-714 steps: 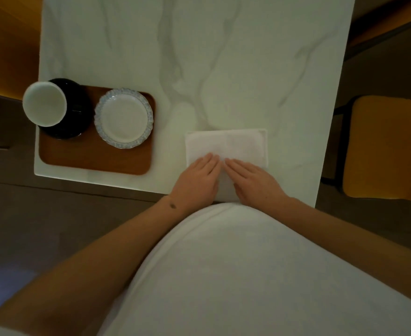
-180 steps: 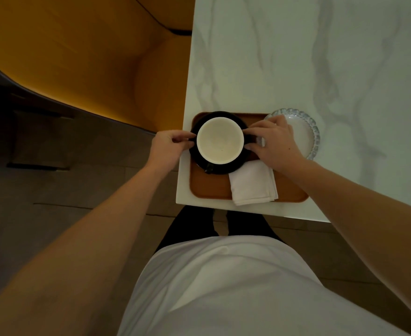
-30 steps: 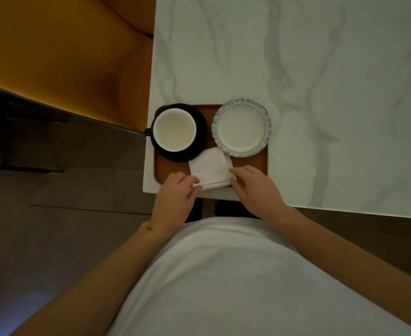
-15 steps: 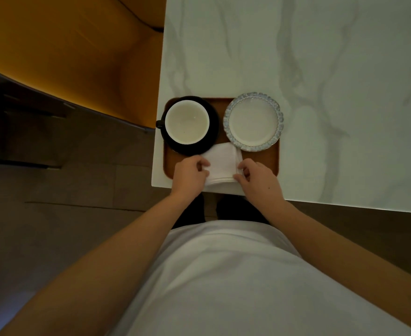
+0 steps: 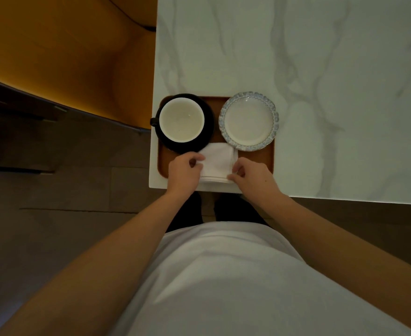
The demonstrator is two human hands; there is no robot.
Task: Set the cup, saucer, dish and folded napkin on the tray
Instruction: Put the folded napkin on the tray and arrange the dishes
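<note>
A brown tray (image 5: 267, 157) lies at the near left corner of the marble table. On its far left a white cup (image 5: 181, 119) with a dark handle stands on a black saucer (image 5: 208, 132). To the right sits a white dish (image 5: 248, 121) with a blue scalloped rim. The folded white napkin (image 5: 217, 163) lies on the tray's near middle, its far corner tucked between saucer and dish. My left hand (image 5: 184, 173) pinches the napkin's left edge and my right hand (image 5: 251, 177) pinches its right edge.
The white marble table (image 5: 321, 69) stretches away to the right and back. An orange chair (image 5: 78, 57) stands left of the table, close to the tray's corner. Dark floor lies below the table edge.
Both hands have closed in on the napkin's sides and nudged it square on the tray. Cup, saucer and dish have stayed put.
</note>
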